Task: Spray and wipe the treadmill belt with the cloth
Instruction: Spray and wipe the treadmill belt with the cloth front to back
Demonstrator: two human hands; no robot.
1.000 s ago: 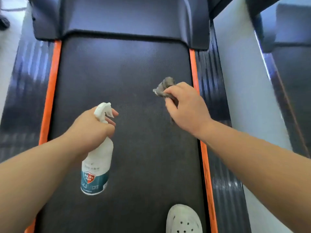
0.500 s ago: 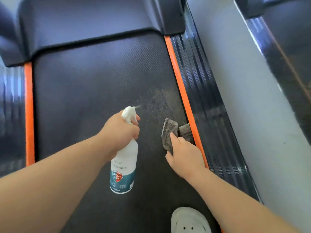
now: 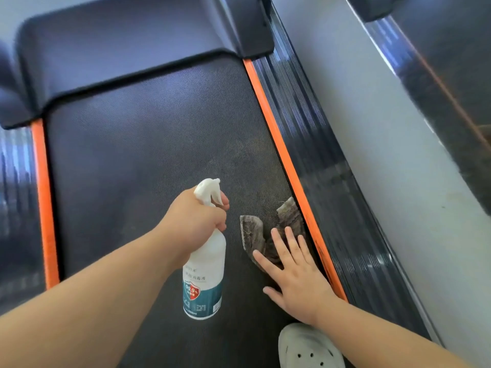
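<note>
While the left hand [image 3: 195, 221] is gripping the bottle [image 3: 204, 264], the right hand [image 3: 299, 284] is pressing straight, spread fingers [image 3: 281, 248] onto the soft, limp-looking cloth [image 3: 252, 232] by the right edge of the belt [image 3: 146, 155].

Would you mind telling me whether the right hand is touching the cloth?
Touching. The head view shows the right hand with straight fingers lying flat across the cloth, pressing it onto the treadmill belt.

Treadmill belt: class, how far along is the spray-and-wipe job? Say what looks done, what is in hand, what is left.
Done: a speckled, sprayed-looking patch marks the belt by the right orange strip. In hand: the left hand grips the spray bottle; the right hand presses the cloth flat there with straight fingers. Left: probably wiping the rest of the belt, which looks untouched.
</note>
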